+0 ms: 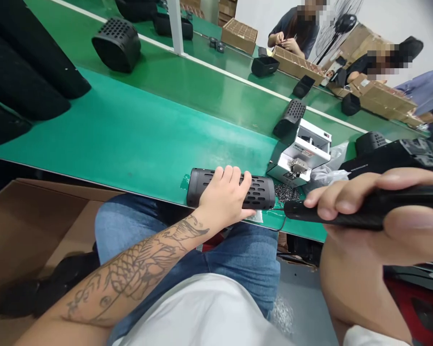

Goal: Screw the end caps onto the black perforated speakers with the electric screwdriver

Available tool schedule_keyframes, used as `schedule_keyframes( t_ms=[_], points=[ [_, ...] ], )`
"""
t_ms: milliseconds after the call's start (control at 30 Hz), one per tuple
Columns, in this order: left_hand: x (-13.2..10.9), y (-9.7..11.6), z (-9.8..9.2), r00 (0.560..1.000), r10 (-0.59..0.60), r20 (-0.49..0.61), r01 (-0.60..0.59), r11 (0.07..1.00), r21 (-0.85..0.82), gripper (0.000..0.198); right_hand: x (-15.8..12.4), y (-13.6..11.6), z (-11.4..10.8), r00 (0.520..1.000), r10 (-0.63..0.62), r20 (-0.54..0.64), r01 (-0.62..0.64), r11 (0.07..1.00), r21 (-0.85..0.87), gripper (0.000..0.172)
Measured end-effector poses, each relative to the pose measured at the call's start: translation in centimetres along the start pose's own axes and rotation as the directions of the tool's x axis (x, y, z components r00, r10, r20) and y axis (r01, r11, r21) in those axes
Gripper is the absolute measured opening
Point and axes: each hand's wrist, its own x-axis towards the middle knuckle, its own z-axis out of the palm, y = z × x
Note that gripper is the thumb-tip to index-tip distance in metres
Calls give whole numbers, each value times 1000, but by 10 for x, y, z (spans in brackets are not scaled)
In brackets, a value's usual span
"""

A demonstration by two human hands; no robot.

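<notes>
A black slotted housing (261, 192), like a speaker shell, lies on its side at the near edge of the green bench. My left hand (225, 194) is wrapped over its middle and presses it down. In my right hand (368, 202) is a black electric screwdriver (350, 211), held level. Its thin bit points left and meets the right end of the housing; whether it sits in a screw is too small to tell. Loose screws (286, 193) are heaped just beyond the bit. Behind them stands a white screw feeder (303, 154).
Tall black housings (32, 62) stand at the left. A moving-line strip of green surface carries more housings (117, 45) beyond a white rail (231, 74). Clear plastic bags (328, 173) lie beside the feeder. Co-workers sit across by cardboard trays (298, 65).
</notes>
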Motion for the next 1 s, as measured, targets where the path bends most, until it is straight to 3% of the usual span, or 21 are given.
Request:
schedule_keyframes(
  t_ms=[67,300,467,767,1000],
  points=[
    [0,1,-1,1000,5,-3,-5,1000,1,106,-8,8,10,998,-34,47,31,997,66,24],
    [2,1,-4,999,-6,47,6,1000,0,106,-16,31,18,998,19,57,-22,998,51,24],
    [2,-1,-6,999,-1,44,2,999,-35,103,-18,34,19,996,79,40,-81,995,63,23],
    [2,-2,-5,999,12,46,-10,999,-32,106,-18,36,13,980,109,166,-125,988,89,24],
    [3,-1,-5,999,11,51,-9,999,-44,109,-17,39,13,974,117,193,-135,987,83,24]
  ],
)
